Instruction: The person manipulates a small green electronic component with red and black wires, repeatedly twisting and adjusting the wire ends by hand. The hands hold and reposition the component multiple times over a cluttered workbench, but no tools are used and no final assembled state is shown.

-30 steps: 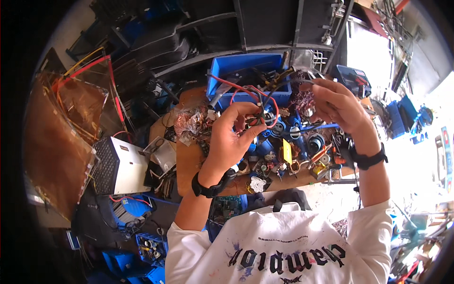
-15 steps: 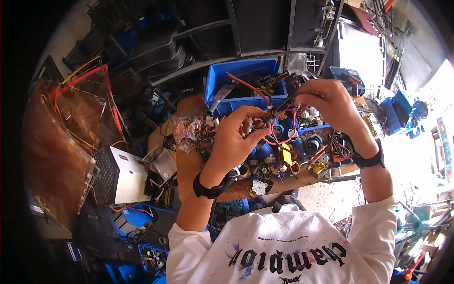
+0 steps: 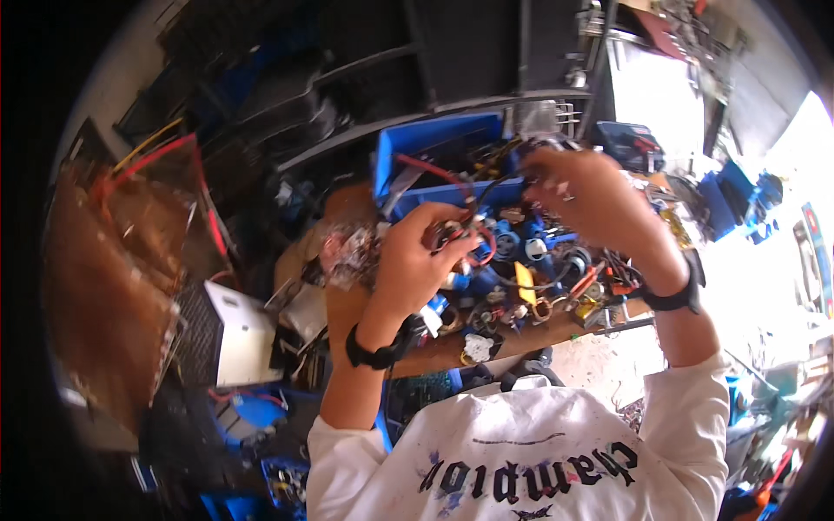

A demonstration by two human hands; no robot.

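Observation:
My left hand is closed around a bundle of red and black cable, its thumb and fingers pinching the coils. From that grip a red cable sticks up toward the blue bin, and a red loop hangs at the fingertips. A black cable runs from the bundle across to my right hand, whose bent fingers are closed on it. Motion smears the right fingertips. Both hands are raised over a workbench heaped with electrical parts.
A blue bin with tools and cables stands behind my hands. Blue round parts, a yellow piece and tangled wires cover the bench. A white metal case and a brown sheet are at the left.
My left hand has shifted slightly left and down with the bundle. The right hand has moved a little left and lower, and the red loop shows smaller. The whole view is more blurred.

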